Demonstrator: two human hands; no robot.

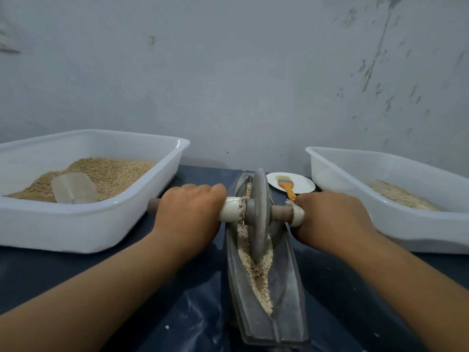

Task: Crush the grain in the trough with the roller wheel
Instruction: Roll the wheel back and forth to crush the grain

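Both sets of fingers curl round the axle handle, left hand [189,212] and right hand [332,219] either side of the roller wheel [258,214], likely so the push stays even. The wheel stands upright in the grain [256,270], mid-trough [286,301] (a narrow groove). White tubs [76,224] flank it closely; the counter [177,313] nearer the person offers room.

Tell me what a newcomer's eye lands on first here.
At centre, the left hand and right hand grip the axle of a grey stone roller wheel, standing in a long dark metal trough of crushed grain. On the left sits a white plastic tub holding grain.
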